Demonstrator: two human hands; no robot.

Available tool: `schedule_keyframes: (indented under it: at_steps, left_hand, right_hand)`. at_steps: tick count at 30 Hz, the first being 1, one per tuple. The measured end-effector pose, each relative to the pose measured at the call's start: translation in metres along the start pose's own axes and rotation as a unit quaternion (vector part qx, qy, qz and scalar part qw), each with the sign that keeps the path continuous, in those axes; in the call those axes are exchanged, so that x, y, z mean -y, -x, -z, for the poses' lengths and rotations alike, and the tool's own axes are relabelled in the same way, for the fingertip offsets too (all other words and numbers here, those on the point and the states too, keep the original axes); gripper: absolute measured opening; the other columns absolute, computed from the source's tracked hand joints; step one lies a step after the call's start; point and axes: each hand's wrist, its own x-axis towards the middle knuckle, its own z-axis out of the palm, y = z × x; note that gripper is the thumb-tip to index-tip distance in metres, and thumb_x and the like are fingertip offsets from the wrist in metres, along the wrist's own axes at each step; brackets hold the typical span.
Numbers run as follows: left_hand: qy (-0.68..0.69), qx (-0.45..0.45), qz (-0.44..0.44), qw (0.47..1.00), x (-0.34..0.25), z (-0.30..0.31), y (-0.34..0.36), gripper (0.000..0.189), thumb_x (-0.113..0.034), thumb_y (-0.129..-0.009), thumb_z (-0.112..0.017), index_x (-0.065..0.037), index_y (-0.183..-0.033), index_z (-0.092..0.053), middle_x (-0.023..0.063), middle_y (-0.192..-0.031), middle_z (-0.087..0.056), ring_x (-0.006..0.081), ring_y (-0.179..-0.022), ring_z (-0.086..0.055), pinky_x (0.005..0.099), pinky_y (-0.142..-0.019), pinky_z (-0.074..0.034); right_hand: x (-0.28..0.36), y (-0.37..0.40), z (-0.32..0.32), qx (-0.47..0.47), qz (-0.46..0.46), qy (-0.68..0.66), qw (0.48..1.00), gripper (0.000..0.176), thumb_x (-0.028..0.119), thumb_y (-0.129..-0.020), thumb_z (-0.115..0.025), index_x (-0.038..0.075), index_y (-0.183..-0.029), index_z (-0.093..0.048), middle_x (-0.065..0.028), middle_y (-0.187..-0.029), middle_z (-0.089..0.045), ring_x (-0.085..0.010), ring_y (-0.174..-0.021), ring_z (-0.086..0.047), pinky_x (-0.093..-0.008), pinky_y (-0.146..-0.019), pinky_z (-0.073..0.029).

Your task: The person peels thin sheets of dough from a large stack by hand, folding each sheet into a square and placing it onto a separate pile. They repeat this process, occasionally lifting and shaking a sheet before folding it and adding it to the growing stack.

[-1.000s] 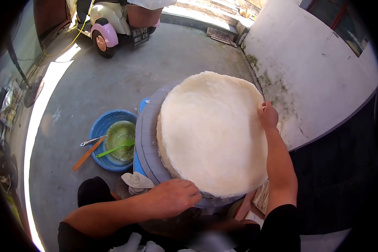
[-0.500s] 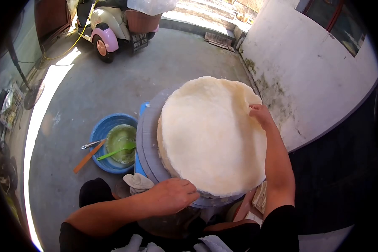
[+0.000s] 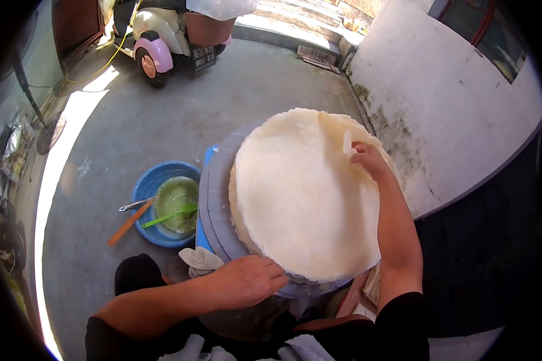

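Note:
A tall stack of thin, pale round pancakes (image 3: 307,204) stands in front of me on a round grey board (image 3: 214,198). My right hand (image 3: 368,159) pinches the far right edge of the top pancake, which is folded up and inward there. Closed at the near left rim of the stack is my left hand (image 3: 250,280), its fingertips at the pancake's edge and partly hidden.
Left of the stack, a blue basin (image 3: 143,180) holds green-tinted liquid, a green spoon (image 3: 168,218) and a wooden-handled tool (image 3: 129,224). A white cloth (image 3: 200,260) lies beside my left forearm. A scooter (image 3: 156,45) is parked ahead, and a white wall (image 3: 427,120) rises on the right.
My right hand has moved a little left, drawing the lifted pancake edge inward so it folds over more. The left hand stays in place.

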Motion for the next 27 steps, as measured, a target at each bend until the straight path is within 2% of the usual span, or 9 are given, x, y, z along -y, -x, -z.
schedule_keyframes:
  at_steps: [2, 4, 5, 8, 13, 19, 21, 25, 27]
  left_hand:
    - [0.001, -0.001, -0.002, 1.000, 0.000, 0.001, 0.000, 0.012, -0.012, -0.080, -0.065, -0.005, -0.087, -0.060, 0.0084, -0.087, -0.059, 0.0252, -0.088, -0.062, 0.0364, -0.077, -0.052]
    - [0.011, 0.003, 0.015, 1.000, -0.001, 0.003, -0.001, 0.012, -0.013, -0.081, -0.066, -0.005, -0.088, -0.060, 0.0087, -0.089, -0.060, 0.0257, -0.091, -0.062, 0.0366, -0.080, -0.052]
    - [0.011, 0.006, 0.015, 1.000, 0.000, 0.004, -0.001, 0.012, -0.013, -0.081, -0.066, -0.005, -0.088, -0.060, 0.0087, -0.089, -0.060, 0.0257, -0.091, -0.062, 0.0366, -0.080, -0.052]
    - [0.025, -0.005, 0.037, 0.999, 0.005, 0.007, -0.009, 0.018, -0.015, -0.084, -0.068, -0.005, -0.099, -0.064, 0.0102, -0.098, -0.064, 0.0277, -0.098, -0.063, 0.0372, -0.085, -0.052]
    - [0.204, -0.072, 0.234, 0.948, 0.069, 0.018, -0.080, 0.044, -0.021, -0.089, -0.073, -0.003, -0.127, -0.061, 0.0134, -0.118, -0.066, 0.0221, -0.105, -0.066, 0.0343, -0.090, -0.054]
    - [0.366, -0.108, 0.413, 0.827, 0.171, 0.026, -0.245, 0.070, -0.048, -0.087, -0.072, 0.006, -0.127, -0.054, 0.0177, -0.116, -0.059, 0.0242, -0.099, -0.063, 0.0374, -0.079, -0.057]
    - [0.422, -0.156, 0.484, 0.751, 0.183, 0.018, -0.273, 0.057, -0.042, -0.091, -0.069, 0.003, -0.122, -0.054, 0.0162, -0.122, -0.057, 0.0263, -0.103, -0.063, 0.0364, -0.081, -0.060]
    - [0.373, -0.142, 0.454, 0.796, 0.204, -0.006, -0.289, 0.046, -0.031, -0.092, -0.068, 0.006, -0.118, -0.056, 0.0173, -0.115, -0.060, 0.0261, -0.095, -0.068, 0.0358, -0.074, -0.062]
    - [0.362, -0.194, 0.423, 0.807, 0.210, -0.018, -0.283, 0.031, -0.018, -0.094, -0.064, 0.007, -0.113, -0.059, 0.0165, -0.108, -0.063, 0.0262, -0.091, -0.070, 0.0357, -0.072, -0.062]
  right_hand:
    - [-0.010, -0.008, -0.004, -0.018, -0.022, 0.013, 1.000, 0.024, 0.014, -0.068, -0.069, -0.003, -0.086, -0.069, -0.0069, -0.089, -0.070, -0.0178, -0.080, -0.063, -0.0317, -0.074, -0.049]
    - [-0.005, -0.009, -0.019, -0.234, 0.076, 0.123, 0.961, 0.030, 0.016, -0.069, -0.071, -0.003, -0.093, -0.069, -0.0090, -0.092, -0.071, -0.0223, -0.084, -0.066, -0.0341, -0.077, -0.049]
    - [-0.004, -0.009, -0.023, -0.235, 0.075, 0.120, 0.962, 0.030, 0.016, -0.069, -0.071, -0.003, -0.093, -0.069, -0.0090, -0.092, -0.071, -0.0223, -0.084, -0.066, -0.0341, -0.077, -0.049]
    - [0.009, -0.007, -0.024, -0.167, 0.043, 0.259, 0.950, 0.035, 0.018, -0.073, -0.071, 0.000, -0.103, -0.069, -0.0141, -0.087, -0.070, -0.0264, -0.081, -0.066, -0.0362, -0.075, -0.049]
    - [0.002, -0.009, -0.031, -0.110, 0.125, 0.068, 0.984, 0.017, 0.010, -0.081, -0.059, 0.002, -0.093, -0.067, -0.0158, -0.077, -0.064, -0.0259, -0.073, -0.062, -0.0358, -0.070, -0.048]
    - [0.006, 0.000, -0.038, -0.091, 0.154, 0.094, 0.979, 0.012, 0.010, -0.084, -0.058, 0.000, -0.086, -0.064, -0.0146, -0.071, -0.058, -0.0254, -0.071, -0.059, -0.0353, -0.070, -0.047]
    - [0.001, 0.006, -0.040, -0.059, 0.189, 0.062, 0.978, 0.016, 0.015, -0.088, -0.059, 0.001, -0.091, -0.068, -0.0121, -0.086, -0.066, -0.0244, -0.079, -0.060, -0.0347, -0.073, -0.047]
    - [0.019, 0.023, -0.022, 0.038, 0.205, 0.008, 0.978, 0.020, 0.018, -0.088, -0.062, 0.003, -0.098, -0.070, -0.0078, -0.104, -0.068, -0.0214, -0.088, -0.061, -0.0342, -0.076, -0.048]
    - [0.030, 0.011, -0.002, 0.091, -0.023, -0.111, 0.989, 0.030, 0.021, -0.089, -0.068, 0.006, -0.114, -0.070, -0.0037, -0.123, -0.064, -0.0171, -0.106, -0.059, -0.0316, -0.090, -0.046]
